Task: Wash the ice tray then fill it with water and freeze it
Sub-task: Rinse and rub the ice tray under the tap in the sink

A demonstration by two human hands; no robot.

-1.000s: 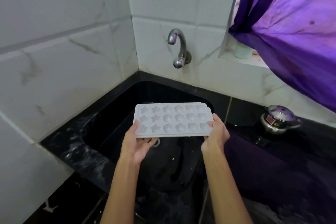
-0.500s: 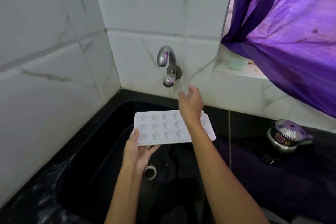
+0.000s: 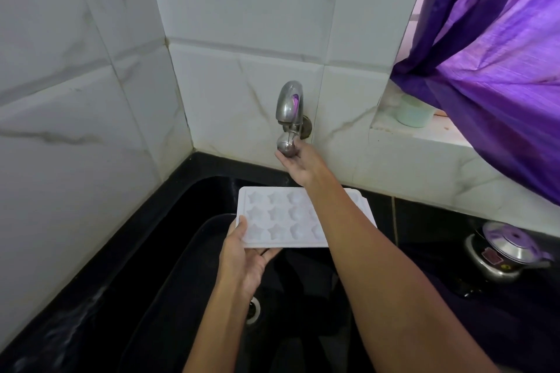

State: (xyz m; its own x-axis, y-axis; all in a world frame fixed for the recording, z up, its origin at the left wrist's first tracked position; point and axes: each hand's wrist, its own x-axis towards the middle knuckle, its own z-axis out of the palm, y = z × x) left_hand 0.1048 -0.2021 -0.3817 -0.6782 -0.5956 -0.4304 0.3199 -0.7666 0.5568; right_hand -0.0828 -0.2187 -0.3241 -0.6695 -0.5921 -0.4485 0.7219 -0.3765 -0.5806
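**mod_k:** so where's the ice tray sitting right now?

**me:** I'm watching it on the head cam. The white ice tray [image 3: 281, 219], the one with star-shaped cups, is hanging level over the black sink [image 3: 194, 251], roughly dead centre of my view. The left hand [image 3: 245, 263] is gripping its near-left corner, thumb pressing on top of the rim, the other fingers curling underneath it. The cups are facing up.

**mod_k:** and the other hand?

**me:** The right hand [image 3: 298, 165] is reaching across the tray toward 12 o'clock, forearm covering the tray's right half. Its fingertips are closing around the round knob at the bottom of the steel tap [image 3: 289, 112], which is sticking out of the white marble-look tiles [image 3: 242, 94]. Fingers are bunched on the knob, not spread. I'm not seeing water running from the spout.

**mod_k:** anything else around?

**me:** At 3 o'clock a small steel pressure cooker [image 3: 503, 254] is sitting on the black counter [image 3: 424, 221], well apart from the tray. At 1 to 2 o'clock a purple curtain [image 3: 491, 70] is draping over a ledge, with a pale green cup [image 3: 414, 112] standing under it. The sink drain [image 3: 254, 310] is peeking out just right of my left wrist.
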